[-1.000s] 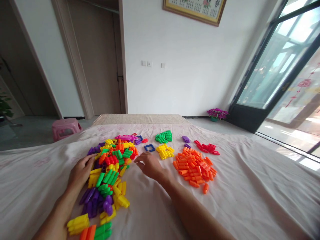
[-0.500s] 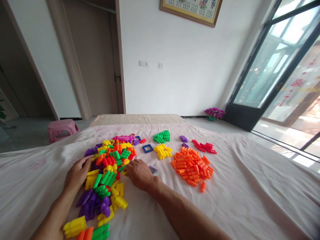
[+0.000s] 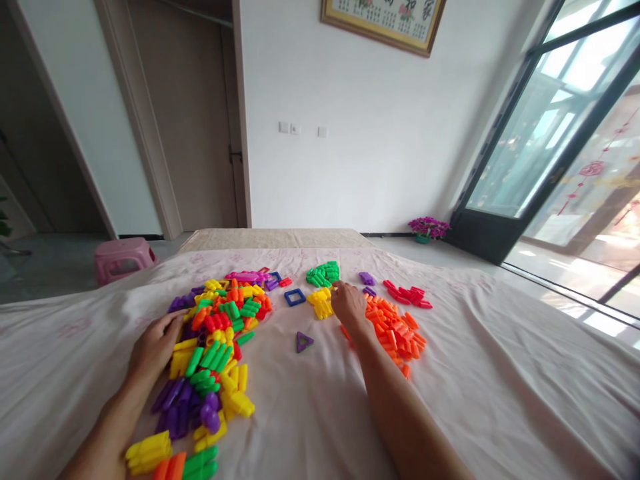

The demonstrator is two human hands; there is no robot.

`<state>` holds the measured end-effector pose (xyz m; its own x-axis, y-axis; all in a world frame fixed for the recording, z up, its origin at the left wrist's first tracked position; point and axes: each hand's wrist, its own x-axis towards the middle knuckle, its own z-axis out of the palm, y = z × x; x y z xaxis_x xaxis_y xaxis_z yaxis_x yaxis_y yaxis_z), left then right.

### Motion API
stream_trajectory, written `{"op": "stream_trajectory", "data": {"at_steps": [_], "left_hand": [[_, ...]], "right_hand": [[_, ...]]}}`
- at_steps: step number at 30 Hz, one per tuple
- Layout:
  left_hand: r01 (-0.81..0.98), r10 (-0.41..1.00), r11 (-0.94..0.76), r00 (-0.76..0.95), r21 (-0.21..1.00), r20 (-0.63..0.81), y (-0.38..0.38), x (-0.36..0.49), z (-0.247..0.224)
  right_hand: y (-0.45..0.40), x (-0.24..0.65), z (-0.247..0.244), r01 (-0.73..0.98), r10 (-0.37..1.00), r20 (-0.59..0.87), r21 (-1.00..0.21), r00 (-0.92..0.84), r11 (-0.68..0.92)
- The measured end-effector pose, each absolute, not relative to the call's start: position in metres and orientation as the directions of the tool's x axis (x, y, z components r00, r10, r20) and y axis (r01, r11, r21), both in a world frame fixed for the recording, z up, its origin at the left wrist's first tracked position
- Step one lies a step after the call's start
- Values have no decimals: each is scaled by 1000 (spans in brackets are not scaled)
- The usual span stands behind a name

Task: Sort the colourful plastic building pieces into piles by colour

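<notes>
I see left hand against the left edge of the mixed toy-block pile, left of frame, grip unreadable | right hand at centre, by the yellow blocks; I can't tell whether it's clamped on anything | orange blocks right of centre | purple triangle frame below centre, on cloth

Around a triangle on the cloth, a block heap is lying at nine o'clock, a block pile at three, a frame at twelve.
</notes>
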<state>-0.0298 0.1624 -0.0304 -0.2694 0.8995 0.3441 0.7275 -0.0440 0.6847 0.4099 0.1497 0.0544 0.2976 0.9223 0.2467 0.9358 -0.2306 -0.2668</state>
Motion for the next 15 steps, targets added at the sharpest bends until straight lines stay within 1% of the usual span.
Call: {"op": "stream_trajectory", "data": {"at_steps": [2, 4, 5, 7, 9, 12, 15], "left_hand": [[709, 914, -14, -277, 705, 296, 162, -29, -29], [699, 920, 0, -280, 715, 274, 161, -29, -28], [695, 921, 4, -281, 719, 268, 161, -29, -28], [692, 922, 14, -288, 722, 258, 162, -30, -28], [688, 924, 15, -287, 726, 253, 162, -30, -29], [672, 928, -2, -275, 740, 252, 162, -29, -29], [669, 927, -12, -272, 743, 259, 161, -28, -28]], "right_hand": [[149, 409, 56, 935, 919, 274, -290, 284, -203], [147, 398, 59, 928, 939, 277, -358, 206, -97], [145, 390, 60, 914, 955, 265, -406, 130, -12], [138, 368, 62, 846, 970, 230, -499, -79, 187], [128, 342, 62, 759, 936, 193, -548, -294, 351], [108, 307, 56, 665, 833, 141, -538, -535, 518], [91, 284, 48, 634, 747, 128, -446, -653, 631]]}}
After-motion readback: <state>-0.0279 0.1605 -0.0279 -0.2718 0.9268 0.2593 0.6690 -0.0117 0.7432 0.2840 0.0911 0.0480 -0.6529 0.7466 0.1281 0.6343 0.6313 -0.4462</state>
